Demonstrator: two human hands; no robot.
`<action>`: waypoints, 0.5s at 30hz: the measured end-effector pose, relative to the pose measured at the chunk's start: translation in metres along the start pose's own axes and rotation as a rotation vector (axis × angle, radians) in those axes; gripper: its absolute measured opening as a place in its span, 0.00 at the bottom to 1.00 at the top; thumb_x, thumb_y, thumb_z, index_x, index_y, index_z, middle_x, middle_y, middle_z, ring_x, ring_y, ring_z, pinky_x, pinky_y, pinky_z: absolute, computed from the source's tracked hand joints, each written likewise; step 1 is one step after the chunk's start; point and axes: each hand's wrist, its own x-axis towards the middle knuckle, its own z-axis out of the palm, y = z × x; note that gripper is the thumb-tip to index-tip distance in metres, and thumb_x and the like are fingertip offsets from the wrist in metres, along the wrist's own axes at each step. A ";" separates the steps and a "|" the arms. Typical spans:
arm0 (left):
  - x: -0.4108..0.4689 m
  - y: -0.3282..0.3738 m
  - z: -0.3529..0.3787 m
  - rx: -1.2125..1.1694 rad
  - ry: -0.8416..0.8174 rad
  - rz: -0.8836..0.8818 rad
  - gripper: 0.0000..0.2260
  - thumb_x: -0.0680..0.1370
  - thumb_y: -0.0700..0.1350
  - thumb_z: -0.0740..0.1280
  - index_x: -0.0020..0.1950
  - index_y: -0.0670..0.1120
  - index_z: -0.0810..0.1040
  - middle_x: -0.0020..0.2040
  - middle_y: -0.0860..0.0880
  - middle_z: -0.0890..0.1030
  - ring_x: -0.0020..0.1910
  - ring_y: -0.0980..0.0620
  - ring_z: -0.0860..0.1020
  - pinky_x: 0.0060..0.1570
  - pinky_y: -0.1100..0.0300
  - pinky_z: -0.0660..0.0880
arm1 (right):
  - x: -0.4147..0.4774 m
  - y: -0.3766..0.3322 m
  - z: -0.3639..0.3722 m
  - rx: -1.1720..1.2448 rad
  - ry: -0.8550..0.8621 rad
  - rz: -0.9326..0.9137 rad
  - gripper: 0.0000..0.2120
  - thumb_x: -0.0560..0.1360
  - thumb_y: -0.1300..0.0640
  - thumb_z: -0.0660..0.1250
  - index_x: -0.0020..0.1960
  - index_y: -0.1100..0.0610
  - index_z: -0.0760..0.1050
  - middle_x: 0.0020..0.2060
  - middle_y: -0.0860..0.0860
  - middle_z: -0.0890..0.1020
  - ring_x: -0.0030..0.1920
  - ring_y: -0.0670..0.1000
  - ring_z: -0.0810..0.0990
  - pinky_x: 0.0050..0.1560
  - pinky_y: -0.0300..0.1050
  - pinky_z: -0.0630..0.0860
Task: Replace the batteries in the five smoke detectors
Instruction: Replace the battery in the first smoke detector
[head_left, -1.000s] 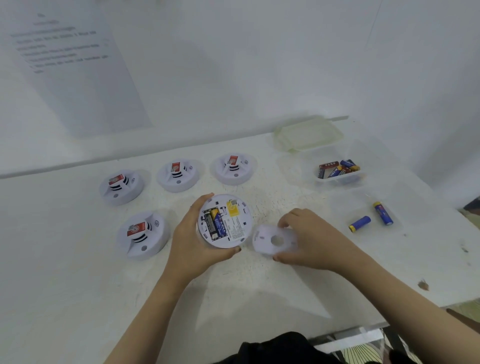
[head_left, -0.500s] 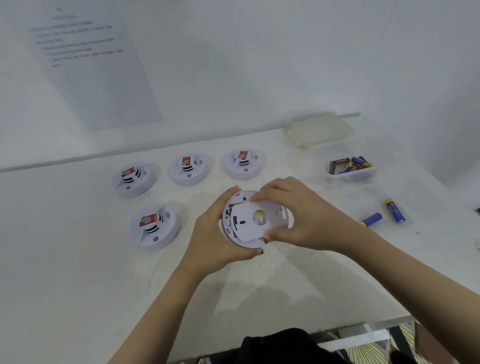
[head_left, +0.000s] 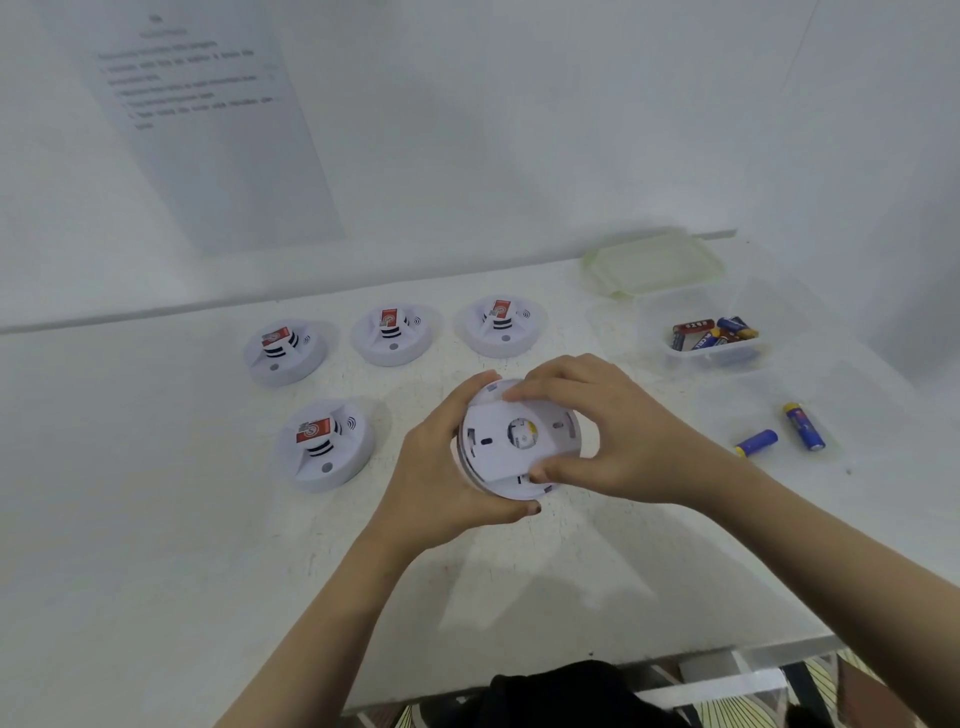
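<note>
At frame centre, the left hand (head_left: 447, 467) cups the detector (head_left: 519, 441) from the left, fingers curled under its rim. The right hand (head_left: 597, 431) pinches the back plate (head_left: 498, 441) on it, fingers above, thumb below. Four detectors (head_left: 324, 441) lie upper left.

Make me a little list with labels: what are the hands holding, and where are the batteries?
Held: round white plastic smoke detector, underside up
Left hand: grips the detector's rim
Right hand: pinches the white round cover plate on it
White table: four more white round detectors with red stickers
Loose: two blue cylinder batteries, right of the hands
Clear plastic box: several more batteries
</note>
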 end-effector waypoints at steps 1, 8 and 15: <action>0.000 0.000 0.000 -0.003 -0.001 0.005 0.47 0.55 0.41 0.84 0.70 0.52 0.68 0.58 0.62 0.78 0.58 0.60 0.78 0.52 0.68 0.76 | 0.000 -0.001 0.000 -0.021 -0.013 0.000 0.27 0.66 0.42 0.68 0.63 0.49 0.74 0.53 0.46 0.75 0.54 0.43 0.69 0.57 0.37 0.63; -0.003 0.003 0.002 -0.014 0.023 0.032 0.44 0.56 0.40 0.84 0.67 0.59 0.69 0.58 0.60 0.79 0.59 0.58 0.78 0.53 0.66 0.76 | 0.000 -0.009 0.001 -0.092 -0.037 0.008 0.26 0.65 0.49 0.70 0.63 0.50 0.74 0.53 0.47 0.75 0.54 0.43 0.68 0.59 0.35 0.59; -0.006 0.007 0.003 -0.004 0.039 0.070 0.42 0.56 0.44 0.82 0.65 0.63 0.69 0.60 0.61 0.77 0.59 0.59 0.77 0.55 0.65 0.76 | -0.003 -0.014 0.006 -0.178 0.006 0.024 0.26 0.64 0.50 0.68 0.62 0.51 0.76 0.52 0.49 0.75 0.53 0.46 0.68 0.59 0.39 0.57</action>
